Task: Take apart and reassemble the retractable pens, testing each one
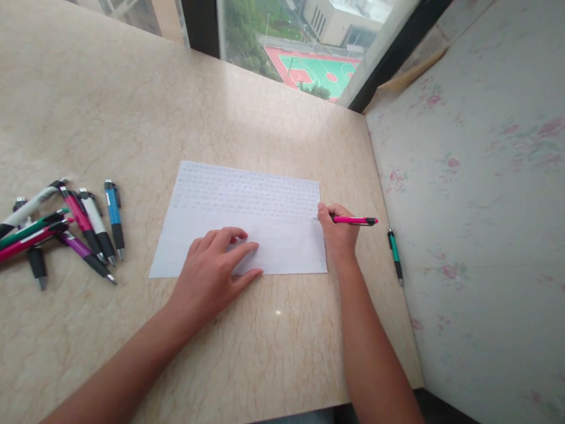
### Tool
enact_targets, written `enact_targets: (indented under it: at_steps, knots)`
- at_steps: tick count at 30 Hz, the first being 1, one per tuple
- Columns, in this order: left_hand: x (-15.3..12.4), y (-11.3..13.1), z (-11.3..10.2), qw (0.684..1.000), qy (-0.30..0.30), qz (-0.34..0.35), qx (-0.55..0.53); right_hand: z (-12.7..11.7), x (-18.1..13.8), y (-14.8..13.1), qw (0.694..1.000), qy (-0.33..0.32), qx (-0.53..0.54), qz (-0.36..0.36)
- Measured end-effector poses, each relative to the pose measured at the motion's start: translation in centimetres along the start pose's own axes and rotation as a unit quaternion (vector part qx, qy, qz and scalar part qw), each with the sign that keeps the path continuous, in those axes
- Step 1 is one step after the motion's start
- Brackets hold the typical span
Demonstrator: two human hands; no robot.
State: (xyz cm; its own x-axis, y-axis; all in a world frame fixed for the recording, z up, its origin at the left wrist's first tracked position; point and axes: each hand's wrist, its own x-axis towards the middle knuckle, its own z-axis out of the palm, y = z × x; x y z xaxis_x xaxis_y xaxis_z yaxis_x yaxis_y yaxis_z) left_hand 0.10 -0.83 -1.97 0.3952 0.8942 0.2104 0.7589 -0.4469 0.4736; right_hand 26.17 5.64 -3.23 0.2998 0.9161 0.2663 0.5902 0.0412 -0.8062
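Note:
A white sheet of paper [279, 248] lies on the stone-patterned surface, its upper half covered with rows of small handwriting. My left hand [216, 259] rests on the sheet's lower part, fingers bent loosely and thumb apart, holding nothing. At the right edge of the paper, my right hand [340, 233] is closed around a pink pen [355, 220]. The pen's tip meets the sheet near the end of the lowest written row. Its back end points right, toward the wall.
Several pens lie in a pile at the left, with a blue pen [114, 217] at its right side. A green pen [395, 256] lies against the flowered wall [485, 210] on the right. A window [308, 36] stands behind the ledge [280, 126].

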Motion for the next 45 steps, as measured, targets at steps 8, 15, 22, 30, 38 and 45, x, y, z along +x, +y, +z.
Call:
enact_targets:
  at_steps: [8,15,22,30,38,45]
  knots:
    - [0.04,0.08,-0.11,1.000,-0.004,0.004,0.011,0.14,0.07,0.13,1.000,0.000,-0.006,-0.001]
    - [0.02,0.01,-0.09,1.000,-0.001,0.005,0.014,0.10,0.10,0.20,1.000,-0.002,-0.002,-0.002]
    - [0.15,0.13,-0.11,1.000,0.000,-0.004,0.010,0.21,0.13,-0.19,0.999,0.001,-0.032,-0.015]
    - [0.11,0.04,-0.04,1.000,-0.002,-0.001,0.016,0.17,0.14,-0.16,0.999,0.025,-0.029,-0.022]
    - [0.16,0.18,-0.20,1.000,0.001,-0.001,0.012,0.22,0.20,0.02,0.999,0.024,-0.028,-0.023]
    - [0.17,0.11,-0.12,1.000,0.001,-0.001,0.014,0.15,0.15,-0.05,0.999,0.018,-0.037,-0.029]
